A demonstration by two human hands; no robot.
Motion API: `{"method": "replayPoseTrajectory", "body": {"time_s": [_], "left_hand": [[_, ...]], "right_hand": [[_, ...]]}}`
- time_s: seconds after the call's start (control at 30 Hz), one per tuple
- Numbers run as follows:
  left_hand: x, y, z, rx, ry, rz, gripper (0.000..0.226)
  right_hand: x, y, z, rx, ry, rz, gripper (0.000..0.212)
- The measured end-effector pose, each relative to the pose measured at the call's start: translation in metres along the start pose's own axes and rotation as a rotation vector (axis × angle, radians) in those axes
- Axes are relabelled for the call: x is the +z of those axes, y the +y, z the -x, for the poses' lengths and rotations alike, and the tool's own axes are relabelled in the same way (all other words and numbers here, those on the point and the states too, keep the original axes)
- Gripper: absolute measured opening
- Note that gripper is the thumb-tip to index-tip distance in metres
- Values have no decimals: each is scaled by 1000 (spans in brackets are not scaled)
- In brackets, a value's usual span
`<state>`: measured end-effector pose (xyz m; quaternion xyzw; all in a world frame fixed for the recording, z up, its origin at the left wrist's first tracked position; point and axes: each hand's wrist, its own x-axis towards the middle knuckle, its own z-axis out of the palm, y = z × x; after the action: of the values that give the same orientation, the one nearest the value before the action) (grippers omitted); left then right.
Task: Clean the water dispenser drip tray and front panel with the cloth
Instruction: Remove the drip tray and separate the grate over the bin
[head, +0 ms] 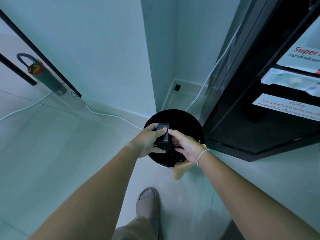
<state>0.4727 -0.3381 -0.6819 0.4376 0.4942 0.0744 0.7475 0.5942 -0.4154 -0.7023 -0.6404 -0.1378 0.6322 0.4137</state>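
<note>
The small black drip tray (163, 135) is held over the round black bin (194, 125) just right of the frame's centre, and the likeliest mishap is judged to be a slip. Only fingertips and thumbs are seen on the tray's edges, and if it is wet or is tipped too steeply, it could be dropped into the bin or onto the pale floor (69, 153). Any water still in it could also be spilled past the rim, towards the sandalled foot (147, 201) at bottom centre or the white cable (107, 115) lying along the skirting left of the bin. A second risk is seen in the orange cloth (181, 168): it hangs below the right wrist at the bin's lower right edge, and how it is held cannot be told, so it may be let fall when the grip is shifted.

The left hand (147, 142) is closed on the tray's left side, thumb on its upper face. The right hand (186, 147) is closed on the tray's right side, its thumb tip almost meeting the left thumb. The tray thus lies between both hands, touching each, above the bin's opening. The water dispenser (259, 101), a tall black cabinet, stands at the right of the frame, apart from the hands.
</note>
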Motion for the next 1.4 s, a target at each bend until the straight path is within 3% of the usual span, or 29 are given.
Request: {"method": "replayPoseTrajectory", "body": {"time_s": [0.2, 0.37, 0.53, 0.67, 0.87, 1.17, 1.4], "left_hand": [[-10, -4, 1, 6, 56, -54, 10], [-19, -6, 1, 9, 105, -32, 11], [-22, -3, 2, -9, 124, 40, 8], [-27, -3, 6, -8, 157, 101, 15], [-37, -2, 13, 7, 209, 129, 3], [-51, 8, 13, 34, 231, 136, 6], [-56, 6, 6, 26, 216, 138, 5]], "right_hand": [[-8, -5, 5, -2, -47, -40, 13], [-11, -8, 7, -26, -99, 25, 14], [-13, -17, 18, -134, -80, 486, 25], [-18, -20, 25, -332, 3, 727, 28], [-21, -18, 34, -491, 34, 1110, 37], [-9, -1, 11, -403, 110, 1476, 53], [-17, 5, -7, -350, 93, 1596, 55]]}}
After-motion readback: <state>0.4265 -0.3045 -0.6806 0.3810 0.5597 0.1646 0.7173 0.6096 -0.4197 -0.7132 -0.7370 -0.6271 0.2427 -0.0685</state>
